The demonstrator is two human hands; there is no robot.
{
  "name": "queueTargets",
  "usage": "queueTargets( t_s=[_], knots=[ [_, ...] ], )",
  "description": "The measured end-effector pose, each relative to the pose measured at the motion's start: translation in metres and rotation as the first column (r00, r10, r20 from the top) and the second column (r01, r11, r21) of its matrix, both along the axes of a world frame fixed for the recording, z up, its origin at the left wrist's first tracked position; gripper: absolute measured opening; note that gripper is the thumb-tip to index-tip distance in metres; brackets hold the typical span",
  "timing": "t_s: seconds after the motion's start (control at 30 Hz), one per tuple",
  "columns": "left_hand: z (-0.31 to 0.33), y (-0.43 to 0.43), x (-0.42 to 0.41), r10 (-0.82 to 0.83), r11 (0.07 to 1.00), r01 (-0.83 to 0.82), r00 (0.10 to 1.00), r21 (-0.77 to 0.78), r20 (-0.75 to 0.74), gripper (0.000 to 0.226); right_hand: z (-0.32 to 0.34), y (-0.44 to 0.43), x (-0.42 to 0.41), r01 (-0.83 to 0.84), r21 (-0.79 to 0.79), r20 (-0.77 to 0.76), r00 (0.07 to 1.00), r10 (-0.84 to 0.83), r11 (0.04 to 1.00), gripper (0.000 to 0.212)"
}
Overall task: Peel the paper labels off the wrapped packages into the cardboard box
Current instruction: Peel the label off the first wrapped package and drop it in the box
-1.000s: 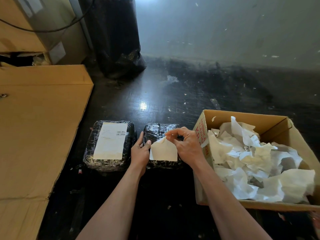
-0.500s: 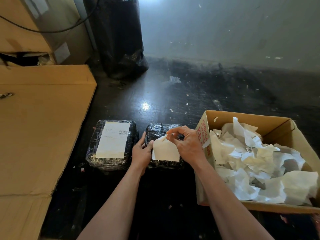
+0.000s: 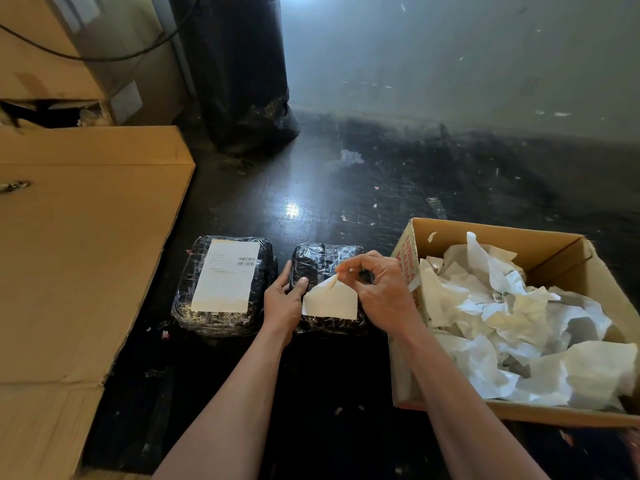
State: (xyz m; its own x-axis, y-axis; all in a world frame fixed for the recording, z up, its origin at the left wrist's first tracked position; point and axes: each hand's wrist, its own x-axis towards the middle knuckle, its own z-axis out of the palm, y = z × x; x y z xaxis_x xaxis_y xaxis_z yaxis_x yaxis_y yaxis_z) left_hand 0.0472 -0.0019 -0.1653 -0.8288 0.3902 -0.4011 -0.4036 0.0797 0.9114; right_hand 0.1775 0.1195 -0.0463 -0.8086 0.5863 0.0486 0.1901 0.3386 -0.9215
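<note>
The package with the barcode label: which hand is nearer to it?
Left. The left hand grips the neighbouring package beside the barcode-labelled package; the right hand pinches the half-peeled label farther right.

Open ahead: bare dark floor (image 3: 346, 202) beyond both packages, up to the black bag (image 3: 239, 81) at the far left. Hemmed in left by flattened cardboard (image 3: 86, 254), right by the cardboard box (image 3: 491, 230) heaped with crumpled paper (image 3: 502, 323). Narrow gap between labelled package (image 3: 183, 306) and right package (image 3: 322, 261) filled by the left grip (image 3: 284, 303), holding the latter's edge; over that package the right grip (image 3: 381, 289), pinching the half-peeled label (image 3: 329, 304).
</note>
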Motion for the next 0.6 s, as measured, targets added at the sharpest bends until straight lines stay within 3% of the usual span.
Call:
queueTargets(
  t_s=[0.13,0.27,0.6],
  knots=[
    [0.0,0.0,0.0,0.0,1.0,0.0,1.0,-0.006,-0.011,0.063,0.004,-0.002,0.003,0.0,-0.002,-0.033,0.999,0.0,1.0,0.014],
    [-0.001,0.001,0.0,-0.004,1.0,0.004,1.0,-0.008,-0.019,0.064,0.011,-0.005,0.001,-0.02,0.115,0.028,0.999,0.017,0.993,0.025],
    [-0.002,0.002,-0.002,-0.018,0.999,0.018,1.0,-0.031,-0.001,0.063,0.011,-0.005,0.006,-0.021,0.082,-0.024,0.999,0.023,0.996,0.015]
  ],
)
